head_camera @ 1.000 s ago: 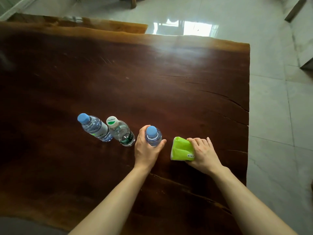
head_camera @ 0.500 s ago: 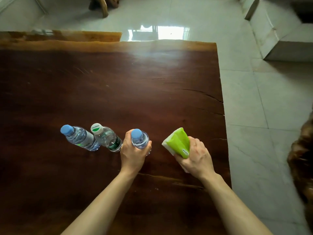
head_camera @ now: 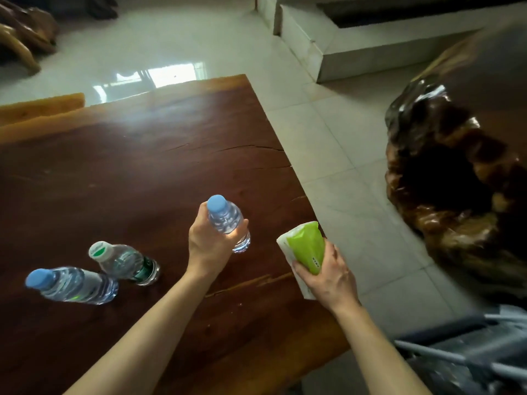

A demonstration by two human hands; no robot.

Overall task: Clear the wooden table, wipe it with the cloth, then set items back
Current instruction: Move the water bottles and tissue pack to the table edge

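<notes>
Nearest, at four o'clock, a grey metal frame (head_camera: 467, 352) stood just off the wooden table (head_camera: 137, 172)'s near right corner. The right hand (head_camera: 328, 276) was wrapped around a green-and-white tissue pack (head_camera: 306, 246), held over the table's right edge at three o'clock. The left hand (head_camera: 209, 243) gripped a clear, blue-capped water bottle (head_camera: 226, 219) by its upper body, raised above the wood. At nine o'clock two more bottles stood side by side: a blue-capped bottle (head_camera: 74, 285) and a white-capped bottle (head_camera: 125, 262) with a green label. Beyond them the dark, cracked tabletop lay bare to its far edge at twelve o'clock. A glossy carved-wood piece (head_camera: 456, 195) sat across a strip of pale tiled floor (head_camera: 342, 166) at two o'clock.
</notes>
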